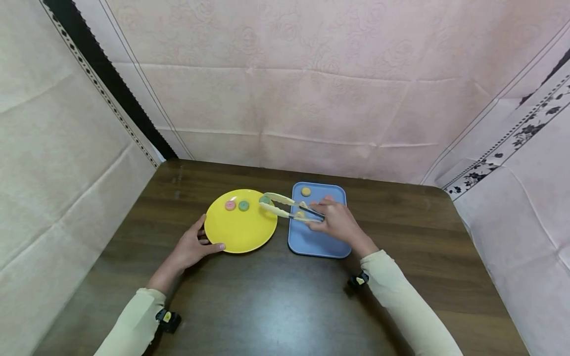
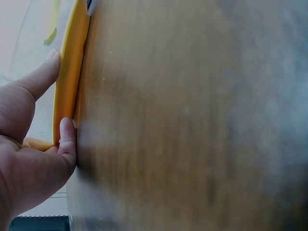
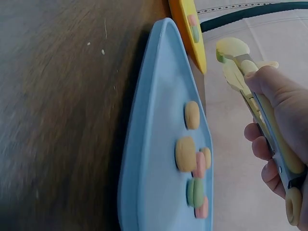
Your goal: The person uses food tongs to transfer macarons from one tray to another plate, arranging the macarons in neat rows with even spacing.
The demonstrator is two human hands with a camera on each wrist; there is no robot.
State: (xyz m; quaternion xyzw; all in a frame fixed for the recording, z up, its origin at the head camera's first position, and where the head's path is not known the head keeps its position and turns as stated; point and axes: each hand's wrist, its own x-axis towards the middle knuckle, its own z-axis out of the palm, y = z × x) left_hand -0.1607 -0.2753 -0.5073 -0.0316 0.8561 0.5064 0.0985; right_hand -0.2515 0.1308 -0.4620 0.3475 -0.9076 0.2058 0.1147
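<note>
My left hand (image 1: 190,250) holds the near-left edge of a round yellow plate (image 1: 240,231), its thumb on the rim. A pink macaron (image 1: 230,205) and a green macaron (image 1: 243,205) lie on the plate's far side. In my right hand (image 1: 337,220) I grip cream-tipped tongs (image 3: 274,127) with metal arms. Their tips pinch another green macaron (image 1: 264,200) over the plate's right part. Below the right hand is a blue rectangular tray (image 1: 317,246). Its tan macarons (image 3: 186,154), pink macarons (image 3: 201,208) and a green macaron (image 3: 195,192) show in the right wrist view.
The dark wooden table (image 1: 267,296) carries the plate and tray side by side, with a narrow gap between them. Pale patterned cloth (image 1: 285,109) hangs behind the table's far edge and on both sides. Black wrist cameras (image 1: 169,320) sit at both sleeves.
</note>
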